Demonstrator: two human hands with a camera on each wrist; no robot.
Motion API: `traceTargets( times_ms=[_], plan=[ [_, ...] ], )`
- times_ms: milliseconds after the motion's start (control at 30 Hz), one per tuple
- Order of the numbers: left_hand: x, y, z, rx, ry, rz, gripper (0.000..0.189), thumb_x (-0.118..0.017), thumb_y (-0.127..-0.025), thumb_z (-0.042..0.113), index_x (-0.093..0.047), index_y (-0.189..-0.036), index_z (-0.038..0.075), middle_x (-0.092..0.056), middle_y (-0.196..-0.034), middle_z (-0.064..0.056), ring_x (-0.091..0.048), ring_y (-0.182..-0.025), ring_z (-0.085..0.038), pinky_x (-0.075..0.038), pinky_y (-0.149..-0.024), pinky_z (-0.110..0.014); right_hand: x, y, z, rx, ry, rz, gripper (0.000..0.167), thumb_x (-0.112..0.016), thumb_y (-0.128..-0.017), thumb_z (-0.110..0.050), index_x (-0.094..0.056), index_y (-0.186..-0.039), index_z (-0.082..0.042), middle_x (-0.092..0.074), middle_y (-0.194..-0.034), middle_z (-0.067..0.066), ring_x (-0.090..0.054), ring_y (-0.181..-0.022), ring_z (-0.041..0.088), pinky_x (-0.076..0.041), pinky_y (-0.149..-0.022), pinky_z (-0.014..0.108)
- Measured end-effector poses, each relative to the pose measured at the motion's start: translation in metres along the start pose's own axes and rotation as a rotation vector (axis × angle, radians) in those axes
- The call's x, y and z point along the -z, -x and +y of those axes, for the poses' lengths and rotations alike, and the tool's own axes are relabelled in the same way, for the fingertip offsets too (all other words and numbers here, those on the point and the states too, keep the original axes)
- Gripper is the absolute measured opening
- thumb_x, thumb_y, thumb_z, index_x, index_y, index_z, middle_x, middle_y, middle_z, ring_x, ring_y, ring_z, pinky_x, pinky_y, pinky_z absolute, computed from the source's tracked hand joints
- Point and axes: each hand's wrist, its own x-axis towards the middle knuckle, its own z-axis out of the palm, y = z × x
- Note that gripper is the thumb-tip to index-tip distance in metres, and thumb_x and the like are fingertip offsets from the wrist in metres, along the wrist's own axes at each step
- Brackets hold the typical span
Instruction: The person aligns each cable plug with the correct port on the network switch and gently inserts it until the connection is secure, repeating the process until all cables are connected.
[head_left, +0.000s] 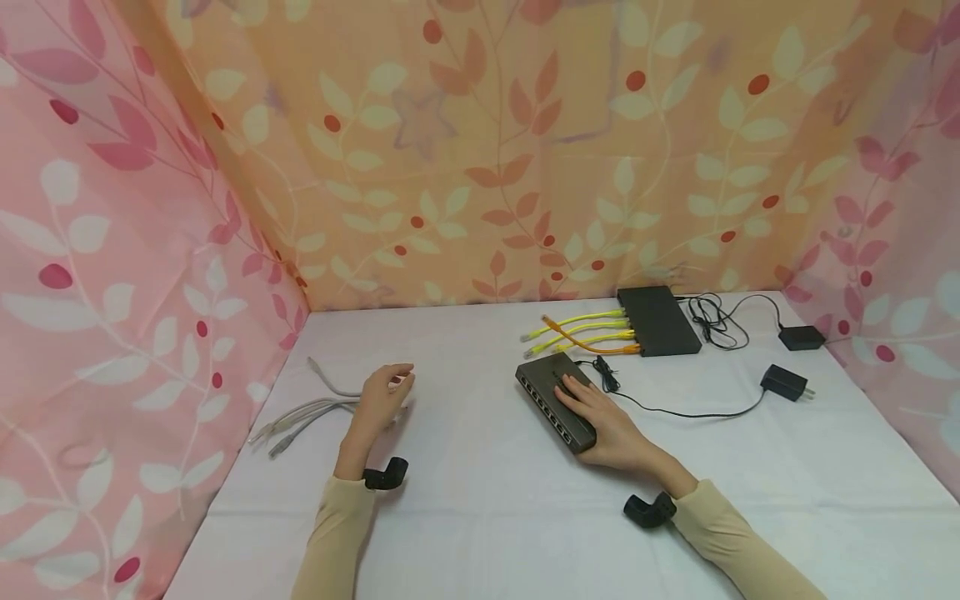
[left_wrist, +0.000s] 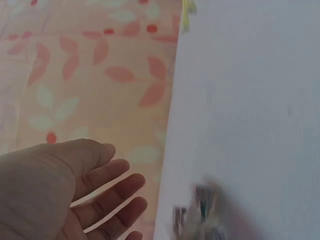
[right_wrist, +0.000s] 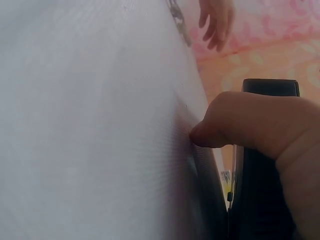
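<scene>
My right hand (head_left: 611, 429) grips a black network switch (head_left: 540, 387), fingers spread over its top and thumb at its near end. A row of ports faces left and toward me. In the right wrist view the thumb (right_wrist: 250, 122) crosses the switch's dark end (right_wrist: 270, 87), and a thin gap shows between switch and tabletop. My left hand (head_left: 378, 404), fingers loosely bent and holding nothing, is over a bundle of grey network cables (head_left: 300, 412). Blurred plugs (left_wrist: 200, 210) show beside it in the left wrist view.
Behind stands a second black box (head_left: 660, 321) with yellow cables (head_left: 592, 315) and an orange cable (head_left: 600, 348) plugged in. A black adapter (head_left: 801, 337) is wired to it. Another adapter (head_left: 783, 382) with prongs lies in front, its thin cord running toward the held switch. Patterned curtains (head_left: 450, 167) enclose the table.
</scene>
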Motion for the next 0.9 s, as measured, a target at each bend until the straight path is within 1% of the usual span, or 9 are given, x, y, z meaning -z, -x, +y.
traceTargets(
  times_ms=[100,167,233,300,367,433,667,767,900],
  plan=[
    [0.007,0.001,-0.017,0.027,-0.059,0.013,0.033,-0.055,-0.094,0.019,-0.059,-0.121,0.001,-0.058,-0.118,-0.019,-0.052,-0.108,-0.035,-0.045,-0.087,-0.049,0.000,0.000,-0.001,-0.003,0.000,-0.005,0.102,-0.082,-0.054,-0.012,-0.033,-0.144,-0.009,-0.023,-0.151,0.015,-0.023,-0.138,0.033,-0.022,-0.106,0.054],
    [0.010,0.002,-0.026,0.044,-0.108,0.020,0.033,-0.056,-0.093,0.019,-0.059,-0.121,0.002,-0.057,-0.121,-0.020,-0.054,-0.109,-0.037,-0.045,-0.087,-0.052,0.000,0.000,-0.002,-0.002,-0.001,-0.005,0.102,-0.082,-0.054,-0.012,-0.033,-0.144,-0.008,-0.023,-0.151,0.015,-0.023,-0.138,0.033,-0.022,-0.106,0.054],
    [0.012,0.002,-0.035,0.052,-0.151,0.032,0.033,-0.057,-0.093,0.019,-0.060,-0.121,0.002,-0.056,-0.122,-0.021,-0.054,-0.110,-0.039,-0.042,-0.090,-0.055,-0.001,0.000,-0.002,0.000,0.000,-0.004,0.102,-0.082,-0.054,-0.013,-0.033,-0.144,-0.009,-0.023,-0.151,0.015,-0.023,-0.138,0.033,-0.021,-0.106,0.054],
    [0.014,0.002,-0.040,0.046,-0.191,0.047,0.032,-0.057,-0.092,0.019,-0.061,-0.119,0.002,-0.057,-0.121,-0.022,-0.054,-0.109,-0.040,-0.038,-0.093,-0.057,-0.001,0.000,-0.002,0.002,0.002,-0.002,0.102,-0.082,-0.054,-0.013,-0.033,-0.144,-0.009,-0.023,-0.151,0.015,-0.023,-0.138,0.033,-0.021,-0.107,0.053],
    [0.015,0.003,-0.043,0.035,-0.221,0.061,0.031,-0.058,-0.091,0.019,-0.062,-0.117,0.001,-0.059,-0.117,-0.022,-0.053,-0.108,-0.041,-0.033,-0.094,-0.060,-0.002,0.001,-0.001,0.004,0.004,-0.002,0.102,-0.081,-0.054,-0.013,-0.033,-0.144,-0.009,-0.023,-0.151,0.015,-0.023,-0.138,0.033,-0.021,-0.107,0.053],
    [0.015,0.004,-0.045,0.024,-0.251,0.069,0.030,-0.058,-0.091,0.019,-0.064,-0.114,0.001,-0.061,-0.114,-0.021,-0.052,-0.106,-0.042,-0.031,-0.092,-0.062,-0.002,0.001,-0.001,0.006,0.005,-0.001,0.102,-0.081,-0.054,-0.013,-0.033,-0.144,-0.009,-0.023,-0.151,0.016,-0.023,-0.138,0.033,-0.021,-0.107,0.053],
    [0.012,0.006,-0.051,0.024,-0.339,0.077,0.026,-0.059,-0.091,0.022,-0.067,-0.109,0.004,-0.061,-0.111,-0.017,-0.052,-0.102,-0.040,-0.033,-0.085,-0.061,-0.001,0.000,-0.001,0.010,0.013,0.000,0.102,-0.082,-0.054,-0.014,-0.033,-0.144,-0.009,-0.024,-0.151,0.016,-0.023,-0.138,0.033,-0.021,-0.107,0.052],
    [0.011,0.005,-0.052,0.026,-0.359,0.083,0.024,-0.061,-0.090,0.022,-0.068,-0.106,0.005,-0.061,-0.111,-0.016,-0.052,-0.102,-0.039,-0.033,-0.085,-0.060,-0.001,0.000,-0.001,0.008,0.018,-0.003,0.102,-0.082,-0.054,-0.014,-0.033,-0.144,-0.009,-0.024,-0.151,0.016,-0.023,-0.138,0.032,-0.021,-0.108,0.051],
    [0.011,0.004,-0.052,0.020,-0.372,0.084,0.022,-0.063,-0.089,0.023,-0.068,-0.104,0.008,-0.062,-0.110,-0.015,-0.052,-0.102,-0.038,-0.032,-0.088,-0.060,-0.001,0.000,0.000,0.006,0.015,-0.004,0.102,-0.082,-0.055,-0.014,-0.033,-0.144,-0.009,-0.023,-0.151,0.015,-0.022,-0.139,0.032,-0.020,-0.108,0.051]
  ],
)
